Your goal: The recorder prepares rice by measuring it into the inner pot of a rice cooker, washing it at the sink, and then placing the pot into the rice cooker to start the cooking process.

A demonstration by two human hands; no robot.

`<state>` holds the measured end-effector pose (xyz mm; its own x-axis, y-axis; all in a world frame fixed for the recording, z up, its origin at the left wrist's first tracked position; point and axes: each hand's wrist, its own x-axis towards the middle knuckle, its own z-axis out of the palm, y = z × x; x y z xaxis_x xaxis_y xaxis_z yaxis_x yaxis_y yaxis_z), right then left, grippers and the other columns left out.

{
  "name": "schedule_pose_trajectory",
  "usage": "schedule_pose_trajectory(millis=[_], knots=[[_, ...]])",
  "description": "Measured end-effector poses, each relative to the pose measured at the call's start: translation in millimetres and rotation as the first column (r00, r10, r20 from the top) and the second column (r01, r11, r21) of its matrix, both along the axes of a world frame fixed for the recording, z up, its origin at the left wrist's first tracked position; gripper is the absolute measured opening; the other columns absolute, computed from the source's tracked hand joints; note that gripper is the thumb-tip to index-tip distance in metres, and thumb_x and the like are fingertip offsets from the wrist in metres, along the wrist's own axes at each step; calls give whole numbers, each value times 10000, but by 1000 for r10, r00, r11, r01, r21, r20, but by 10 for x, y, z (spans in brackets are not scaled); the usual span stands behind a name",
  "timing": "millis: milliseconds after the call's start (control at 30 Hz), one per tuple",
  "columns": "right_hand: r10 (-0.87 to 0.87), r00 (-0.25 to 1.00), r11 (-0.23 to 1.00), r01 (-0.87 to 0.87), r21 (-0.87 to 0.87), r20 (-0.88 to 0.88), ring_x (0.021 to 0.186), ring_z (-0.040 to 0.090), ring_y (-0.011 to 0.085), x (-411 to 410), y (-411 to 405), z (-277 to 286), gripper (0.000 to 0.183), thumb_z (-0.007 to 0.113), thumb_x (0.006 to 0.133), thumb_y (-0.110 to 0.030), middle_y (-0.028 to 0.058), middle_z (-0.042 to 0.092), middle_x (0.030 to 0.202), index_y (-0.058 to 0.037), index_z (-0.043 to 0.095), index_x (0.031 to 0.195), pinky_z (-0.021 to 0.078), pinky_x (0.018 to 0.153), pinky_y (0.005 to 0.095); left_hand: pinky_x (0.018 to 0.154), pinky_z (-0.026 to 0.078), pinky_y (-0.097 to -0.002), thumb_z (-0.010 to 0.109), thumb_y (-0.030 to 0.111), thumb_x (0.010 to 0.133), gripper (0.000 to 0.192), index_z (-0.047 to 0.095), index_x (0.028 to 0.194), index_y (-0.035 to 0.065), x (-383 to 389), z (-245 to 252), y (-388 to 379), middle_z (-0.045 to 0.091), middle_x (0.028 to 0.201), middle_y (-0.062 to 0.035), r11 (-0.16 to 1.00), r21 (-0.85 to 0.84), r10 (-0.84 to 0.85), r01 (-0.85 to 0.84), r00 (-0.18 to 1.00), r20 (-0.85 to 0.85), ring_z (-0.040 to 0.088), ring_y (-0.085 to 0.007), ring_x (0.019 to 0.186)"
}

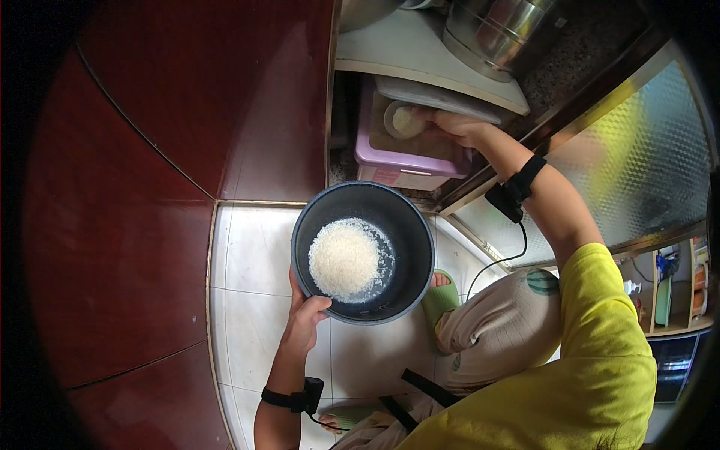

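Observation:
My left hand (305, 320) grips the near-left rim of a dark rice cooker inner pot (405, 242), thumb over the edge. A mound of white rice (344, 260) lies on the pot's bottom, with loose grains scattered to its right. Inside the cabinet, my right hand (447, 125) holds a small round cup (392, 130) with rice (406, 121) in it. That cup is over the opening of a rice storage bin (402, 179) with a lilac rim. The bin's pale lid (433, 98) is tilted up behind my hand. What fills the bin is hard to make out.
Above the bin, a white shelf (394, 48) carries a metal pot (489, 34). A textured glass cabinet door (619, 157) stands open at the right. Dark red cabinet panels (140, 236) line the left, beside white floor tiles (259, 332). A cable (500, 261) hangs from my right wrist strap.

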<state>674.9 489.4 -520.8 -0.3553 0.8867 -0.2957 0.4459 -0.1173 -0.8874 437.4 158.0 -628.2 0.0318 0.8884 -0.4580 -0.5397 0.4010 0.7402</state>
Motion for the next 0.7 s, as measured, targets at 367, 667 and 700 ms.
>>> schedule_pose_trajectory(millis=[367, 667, 700], knots=[[57, 967, 956, -124, 265, 247, 1112, 482, 238, 224, 215, -195, 507, 691, 819, -328, 103, 542, 1252, -86, 553, 1243, 385, 946, 334, 904, 456, -456, 545, 155, 672, 950, 35, 1469, 239, 20, 8, 51, 300, 1375, -146, 1000, -1, -17, 17, 1000, 5, 383, -309, 1231], [41, 901, 916, -206, 344, 432, 1011, 531, 216, 106, 32, 66, 349, 628, 863, -215, 90, 599, 1153, -86, 584, 1184, 435, 871, 333, 899, 461, -454, 551, 170, 670, 953, 37, 1470, 244, 18, -3, 45, 298, 1378, -144, 1000, -7, -17, 17, 1000, -3, 388, -308, 1226], [-8, 858, 914, -202, 353, 513, 1005, 530, 212, 93, -12, 126, 337, 614, 876, -216, 84, 595, 1159, -89, 582, 1186, 442, 859, 329, 898, 462, -456, 550, 172, 672, 950, 39, 1470, 244, 25, 4, 57, 297, 1379, -145, 1000, -2, -22, 22, 1000, 5, 390, -310, 1225]])
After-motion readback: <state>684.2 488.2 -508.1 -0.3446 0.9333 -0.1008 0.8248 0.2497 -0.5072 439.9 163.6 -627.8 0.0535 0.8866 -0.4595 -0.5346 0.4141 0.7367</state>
